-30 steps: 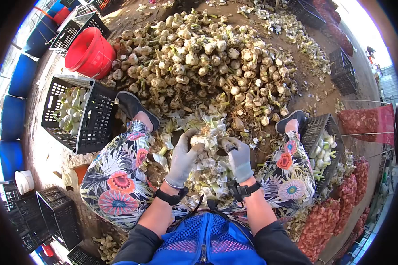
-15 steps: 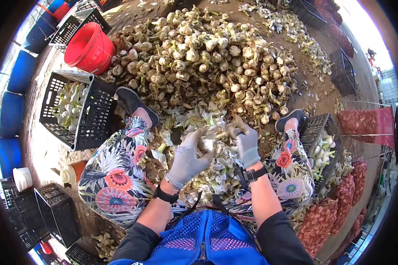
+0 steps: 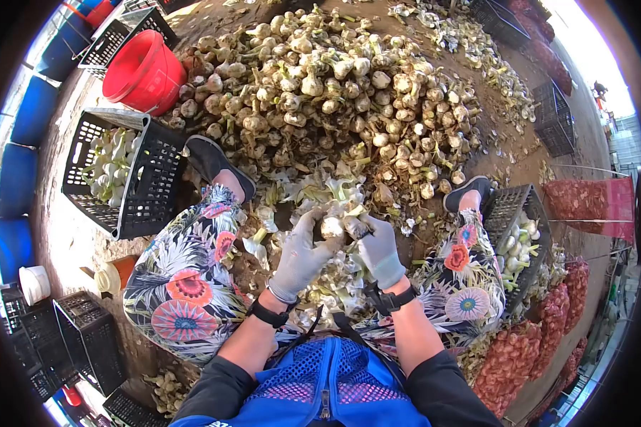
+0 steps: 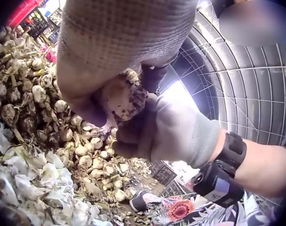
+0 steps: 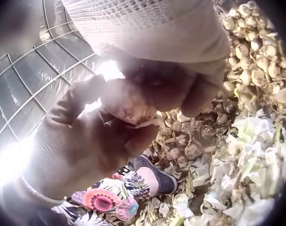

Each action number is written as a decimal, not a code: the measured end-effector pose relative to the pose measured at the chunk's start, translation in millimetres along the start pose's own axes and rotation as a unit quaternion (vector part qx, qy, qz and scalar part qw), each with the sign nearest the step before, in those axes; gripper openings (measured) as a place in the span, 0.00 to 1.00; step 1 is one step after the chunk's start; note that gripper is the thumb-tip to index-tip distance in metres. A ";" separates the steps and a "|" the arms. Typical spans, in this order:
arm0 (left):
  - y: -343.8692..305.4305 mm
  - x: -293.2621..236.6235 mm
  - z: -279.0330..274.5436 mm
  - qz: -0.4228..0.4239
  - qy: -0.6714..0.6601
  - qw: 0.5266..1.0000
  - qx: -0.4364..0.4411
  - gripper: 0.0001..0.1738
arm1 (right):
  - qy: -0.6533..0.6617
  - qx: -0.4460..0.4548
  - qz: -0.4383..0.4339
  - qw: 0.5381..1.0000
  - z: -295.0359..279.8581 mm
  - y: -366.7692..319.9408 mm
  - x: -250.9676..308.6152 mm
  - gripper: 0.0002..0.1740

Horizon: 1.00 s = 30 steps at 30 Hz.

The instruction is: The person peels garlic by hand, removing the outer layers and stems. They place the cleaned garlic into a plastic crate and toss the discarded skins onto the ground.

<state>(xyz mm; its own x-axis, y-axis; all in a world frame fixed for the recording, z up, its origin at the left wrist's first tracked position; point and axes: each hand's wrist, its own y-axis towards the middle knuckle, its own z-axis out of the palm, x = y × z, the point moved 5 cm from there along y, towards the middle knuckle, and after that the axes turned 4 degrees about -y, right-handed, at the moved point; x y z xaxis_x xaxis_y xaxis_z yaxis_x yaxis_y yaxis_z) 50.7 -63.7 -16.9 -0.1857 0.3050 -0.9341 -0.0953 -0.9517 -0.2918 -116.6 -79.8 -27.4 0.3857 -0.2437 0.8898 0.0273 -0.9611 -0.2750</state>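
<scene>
Both gloved hands meet over the peelings between the knees. A garlic bulb [image 3: 331, 228] is held in the curled fingers of the left hand [image 3: 300, 257]. From the other side the right hand [image 3: 379, 250] pinches the same bulb, its fingertips close to the left ones. In the left wrist view the bulb [image 4: 124, 98] shows dirty roots between the two gloves. The right wrist view has the bulb [image 5: 128, 102] in shade, partly covered by fingers. Loose white peelings [image 3: 338, 281] lie beneath the hands.
A large garlic heap [image 3: 320, 92] spreads ahead of the feet. At left stand a black crate [image 3: 149, 185] of bulbs and a red bucket [image 3: 146, 75]. Another crate [image 3: 509, 220] of bulbs is beside the right leg, near red net sacks [image 3: 509, 363].
Half a second ago the hands were farther apart, the right one higher. The right hand has come down and in to the bulb; the left has shifted slightly.
</scene>
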 end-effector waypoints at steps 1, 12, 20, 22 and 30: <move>1.1 0.8 -0.2 0.010 -0.003 1.000 0.000 0.37 | -0.034 0.016 0.022 0.999 -4.2 -3.1 -0.4 0.14; 2.7 1.9 -0.1 -0.009 -0.097 0.995 0.017 0.34 | 0.126 0.074 0.016 0.989 -0.2 -1.2 9.6 0.20; -11.1 25.5 12.2 -0.166 -0.348 0.916 0.113 0.33 | -0.073 0.046 -0.163 0.983 -16.2 -3.2 11.6 0.24; -13.6 35.7 20.1 -0.241 -0.341 0.879 0.231 0.34 | -0.130 0.023 -0.225 0.965 -15.3 -4.2 30.5 0.23; -18.0 36.5 23.9 -0.247 -0.403 0.858 0.201 0.25 | -0.179 -0.095 -0.180 0.963 -40.7 -2.9 -51.3 0.14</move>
<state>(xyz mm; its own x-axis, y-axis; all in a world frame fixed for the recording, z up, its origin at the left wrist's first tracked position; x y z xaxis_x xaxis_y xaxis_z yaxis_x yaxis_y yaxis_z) 22.3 -34.6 -40.8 -0.6264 0.7469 -0.2231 -0.6569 -0.6599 -0.3647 -174.0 -69.9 -57.5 0.6769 0.1370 0.7232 0.0617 -0.9896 0.1297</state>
